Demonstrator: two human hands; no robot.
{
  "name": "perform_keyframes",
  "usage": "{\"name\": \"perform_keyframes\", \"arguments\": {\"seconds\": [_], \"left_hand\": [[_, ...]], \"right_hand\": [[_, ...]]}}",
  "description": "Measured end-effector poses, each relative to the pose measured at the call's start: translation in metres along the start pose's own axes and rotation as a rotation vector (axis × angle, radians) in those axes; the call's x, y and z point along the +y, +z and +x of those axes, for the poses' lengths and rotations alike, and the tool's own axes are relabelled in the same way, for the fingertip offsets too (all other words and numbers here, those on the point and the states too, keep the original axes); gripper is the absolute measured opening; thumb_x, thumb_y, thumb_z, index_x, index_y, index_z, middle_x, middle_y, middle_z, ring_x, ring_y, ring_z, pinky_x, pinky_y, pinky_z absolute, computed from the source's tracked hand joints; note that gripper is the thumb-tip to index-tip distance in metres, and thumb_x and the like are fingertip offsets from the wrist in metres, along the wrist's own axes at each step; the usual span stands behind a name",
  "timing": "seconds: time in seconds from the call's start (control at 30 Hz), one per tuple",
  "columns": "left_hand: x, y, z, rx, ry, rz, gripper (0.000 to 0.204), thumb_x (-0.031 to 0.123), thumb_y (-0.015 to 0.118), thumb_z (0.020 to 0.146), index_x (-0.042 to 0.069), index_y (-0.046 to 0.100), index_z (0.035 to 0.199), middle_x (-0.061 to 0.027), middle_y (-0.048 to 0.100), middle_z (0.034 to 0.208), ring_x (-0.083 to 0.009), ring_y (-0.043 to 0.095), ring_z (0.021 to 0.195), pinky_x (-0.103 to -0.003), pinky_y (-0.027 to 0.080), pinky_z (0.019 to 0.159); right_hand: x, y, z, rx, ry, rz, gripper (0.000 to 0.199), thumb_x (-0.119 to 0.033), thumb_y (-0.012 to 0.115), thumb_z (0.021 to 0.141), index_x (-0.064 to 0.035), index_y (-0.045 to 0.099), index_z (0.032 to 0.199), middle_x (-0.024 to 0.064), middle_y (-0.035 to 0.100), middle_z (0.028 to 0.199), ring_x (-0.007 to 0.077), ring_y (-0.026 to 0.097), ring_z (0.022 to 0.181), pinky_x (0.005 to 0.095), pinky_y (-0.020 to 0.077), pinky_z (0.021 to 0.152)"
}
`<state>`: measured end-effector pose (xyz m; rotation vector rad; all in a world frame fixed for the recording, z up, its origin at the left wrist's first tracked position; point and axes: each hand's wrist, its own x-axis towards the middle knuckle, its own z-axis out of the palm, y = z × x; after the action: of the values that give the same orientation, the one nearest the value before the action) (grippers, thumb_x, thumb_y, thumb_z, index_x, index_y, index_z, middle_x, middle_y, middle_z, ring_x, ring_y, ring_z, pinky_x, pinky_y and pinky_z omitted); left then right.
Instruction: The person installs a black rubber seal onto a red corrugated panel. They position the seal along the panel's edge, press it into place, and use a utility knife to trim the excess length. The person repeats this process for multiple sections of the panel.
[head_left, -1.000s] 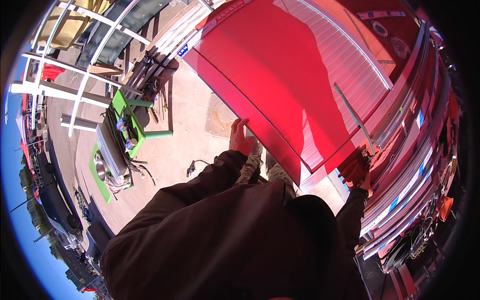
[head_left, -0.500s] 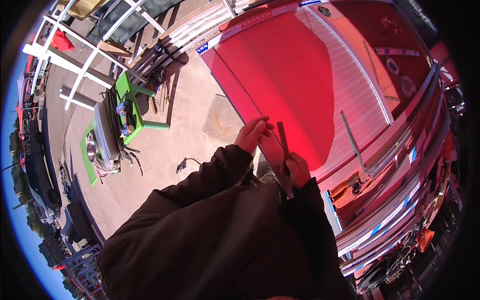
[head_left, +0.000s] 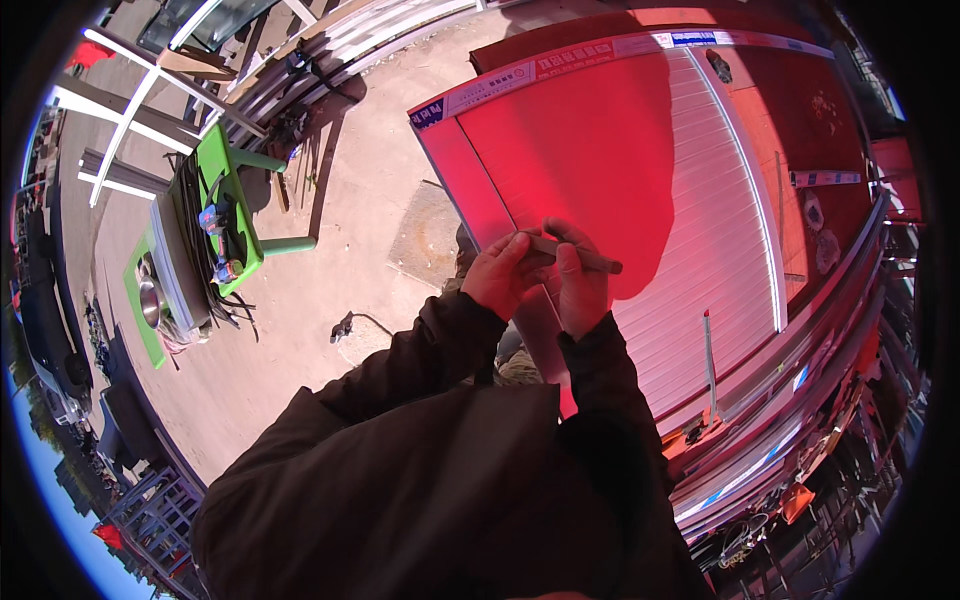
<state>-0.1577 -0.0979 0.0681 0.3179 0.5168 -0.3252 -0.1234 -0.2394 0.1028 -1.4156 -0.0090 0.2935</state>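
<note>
A short, dark, flat strip lies across both my hands, its free end pointing right; I cannot make out its material. My left hand pinches its left part between thumb and fingers. Close beside it, my right hand has its thumb and fingers closed around the strip's middle. Both hands are held over the near left edge of a large ribbed panel in a pale frame, lit red, with a deeper red shadow area in its middle. The panel's far rim carries printed film.
On the left, a green stool bears dark strips and a blue tool; a metal bowl is beside it. A thin upright rod stands at the panel's right. Long profiles are stacked lower right. White frames stand upper left.
The strip has turned from nearly upright in my right hand to nearly level. My left hand has closed on it too, and the hands have come together. The view has shifted slightly.
</note>
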Motion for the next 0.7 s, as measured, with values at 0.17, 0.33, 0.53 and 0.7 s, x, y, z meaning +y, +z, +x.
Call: {"name": "perform_keyframes", "arguments": {"seconds": [0.17,0.33,0.53,0.7], "left_hand": [[0.06,-0.053,0.047,0.491,0.653,0.687,0.028,0.019,0.068,0.097,0.003,0.065,0.12,-0.0044,0.064,0.101,-0.0099,0.058,0.08,-0.023,0.048,0.073],[0.098,-0.095,0.125,0.436,0.688,0.503,0.05,0.025,0.063,0.1,0.0,0.044,0.138,-0.0108,0.059,0.125,-0.0145,0.057,0.107,-0.03,0.049,0.089],[0.099,-0.111,0.155,0.445,0.619,0.501,0.034,0.03,0.061,0.102,0.002,0.056,0.121,-0.005,0.064,0.11,-0.0109,0.059,0.099,-0.028,0.049,0.085],[0.1,-0.095,0.15,0.468,0.654,0.52,0.033,0.028,0.06,0.102,0.002,0.056,0.122,-0.0048,0.065,0.109,-0.0114,0.058,0.098,-0.029,0.048,0.086]], "right_hand": [[0.016,0.032,0.123,-0.12,0.105,-0.427,0.033,-0.031,0.048,0.106,0.0011,0.051,0.114,0.0126,0.065,0.087,0.0245,0.066,0.084,0.0375,0.0516,0.075],[0.047,0.046,0.21,-0.482,0.096,-1.043,0.033,-0.034,0.047,0.103,-0.0027,0.055,0.108,0.0216,0.065,0.09,0.0407,0.064,0.085,0.0486,0.0502,0.075],[0.042,0.075,0.247,-0.617,0.19,-1.301,0.034,-0.036,0.046,0.103,-0.0041,0.059,0.099,0.0208,0.066,0.088,0.0423,0.063,0.086,0.0487,0.0489,0.075],[0.046,0.074,0.25,-0.655,0.135,-1.343,0.038,-0.037,0.044,0.102,-0.0024,0.059,0.096,0.0233,0.066,0.085,0.0438,0.064,0.083,0.0534,0.05,0.075]]}}
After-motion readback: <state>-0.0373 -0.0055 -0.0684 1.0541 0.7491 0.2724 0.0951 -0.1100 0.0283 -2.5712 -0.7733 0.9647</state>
